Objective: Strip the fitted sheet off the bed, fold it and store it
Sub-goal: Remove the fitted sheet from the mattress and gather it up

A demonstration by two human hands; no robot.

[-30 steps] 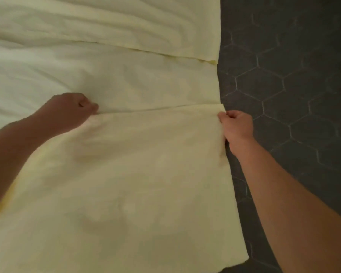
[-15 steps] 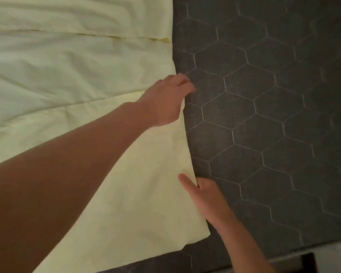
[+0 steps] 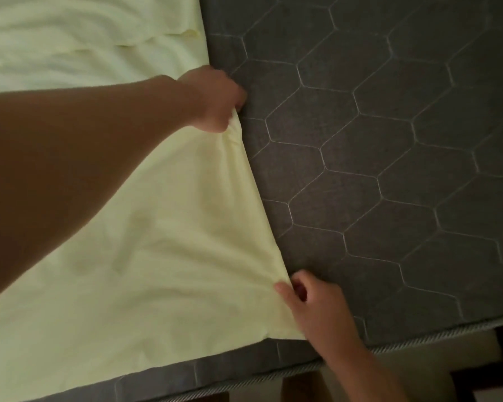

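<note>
Dark grey quilting stitched in hexagons covers the bare mattress (image 3: 389,169), which fills the right half of your view down to its striped piped edge (image 3: 418,340).

Your left fingers (image 3: 238,97) are curled tight, and a small bunch of pale yellow cloth is gathered under them. Your right thumb (image 3: 282,288) lies flat on top of the cloth with the other fingers curled close beside it. This reads as a pinch, though how much fabric sits under them is hidden.

Moving outward, your left hand (image 3: 212,103) grips the far point of the fitted sheet's (image 3: 157,256) right-hand edge. Your right hand (image 3: 311,303) holds the same edge close to its near corner. Creases fan out from each grip, and the edge runs taut and slightly bowed between them, so you are sharing the load across two points, not dragging from one.

Your left forearm crosses over the sheet from the left, and the right arm comes up from the lower right. The sheet itself is off the bed's corners and lies flat on the left part of the mattress. Layered edges show at the top left, so it looks already partly folded.

Holding one edge at both ends probably sets you up to carry it across for the next fold. Storing is not yet begun.
</note>
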